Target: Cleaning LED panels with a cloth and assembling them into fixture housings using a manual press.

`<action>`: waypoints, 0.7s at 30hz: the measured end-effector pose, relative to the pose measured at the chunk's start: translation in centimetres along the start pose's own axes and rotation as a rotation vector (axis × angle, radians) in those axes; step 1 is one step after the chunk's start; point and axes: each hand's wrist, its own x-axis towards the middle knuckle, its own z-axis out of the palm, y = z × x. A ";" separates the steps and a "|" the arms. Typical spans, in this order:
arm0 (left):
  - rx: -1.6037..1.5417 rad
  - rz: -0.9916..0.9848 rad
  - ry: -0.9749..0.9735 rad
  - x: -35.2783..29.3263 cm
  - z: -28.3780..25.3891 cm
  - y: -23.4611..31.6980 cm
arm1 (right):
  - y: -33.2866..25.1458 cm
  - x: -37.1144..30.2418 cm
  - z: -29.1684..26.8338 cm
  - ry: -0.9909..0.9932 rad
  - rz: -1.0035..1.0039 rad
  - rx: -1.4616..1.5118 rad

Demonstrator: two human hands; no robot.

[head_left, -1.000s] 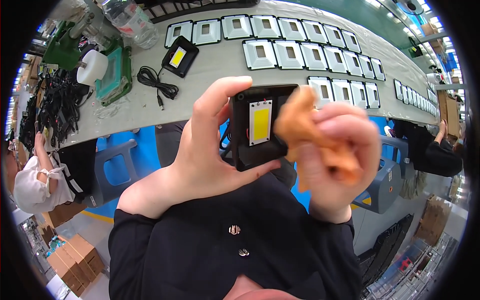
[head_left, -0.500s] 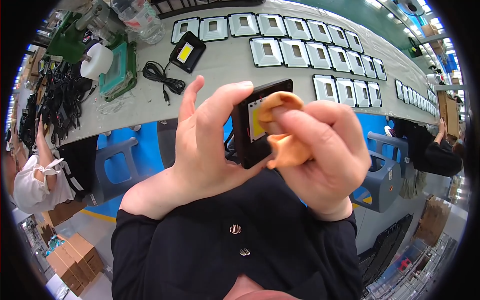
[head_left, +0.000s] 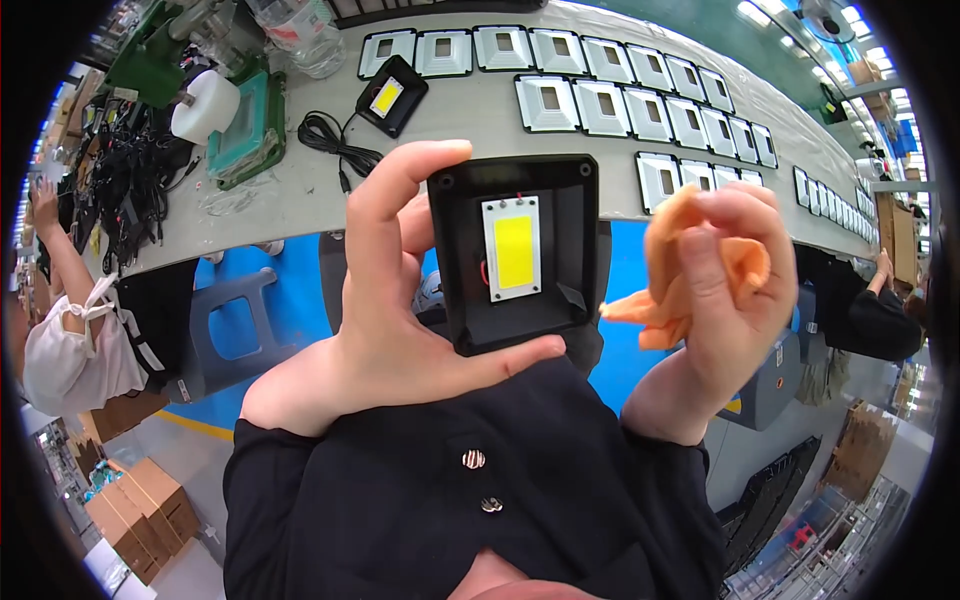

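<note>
My left hand [head_left: 390, 290] grips a black rectangular LED floodlight housing [head_left: 590, 240] by its edges, with its open face turned up toward me. Inside the housing sits a white LED board [head_left: 516, 288] with a yellow panel, and a bit of red wire shows beside it. To the right, apart from the housing, my right hand [head_left: 745, 270] pinches a crumpled orange cloth [head_left: 680, 290]. A similar black lamp housing [head_left: 410, 112] lies on the table beyond my left hand, beside its coiled black cable [head_left: 338, 145].
Rows of white square frames with black rims [head_left: 548, 105] cover the far right of the table [head_left: 450, 110]. At left are a green hand press [head_left: 150, 60], a teal tray [head_left: 240, 130], a plastic bottle [head_left: 300, 38] and piled black cables [head_left: 120, 170]. Other people sit at both sides.
My right hand has drawn the orange cloth away from the LED board, to the right. My left hand has turned the housing so its open face shows fully.
</note>
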 end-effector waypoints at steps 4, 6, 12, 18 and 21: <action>0.038 0.065 -0.069 0.3 -0.4 0.5 | 2.2 -0.2 0.8 -0.343 0.071 0.171; 0.062 0.104 -0.089 0.5 -0.4 0.3 | 2.7 -0.8 1.9 -0.445 0.187 0.349; 0.076 0.107 -0.086 0.5 0.1 0.1 | 2.2 -0.2 1.3 -0.270 0.309 0.349; 0.323 0.083 -0.051 0.3 1.0 -0.3 | -0.7 0.5 1.4 -0.200 -0.471 -0.026; 0.474 0.142 -0.025 0.8 1.1 -0.4 | -0.9 0.6 2.4 -0.312 -0.567 -0.299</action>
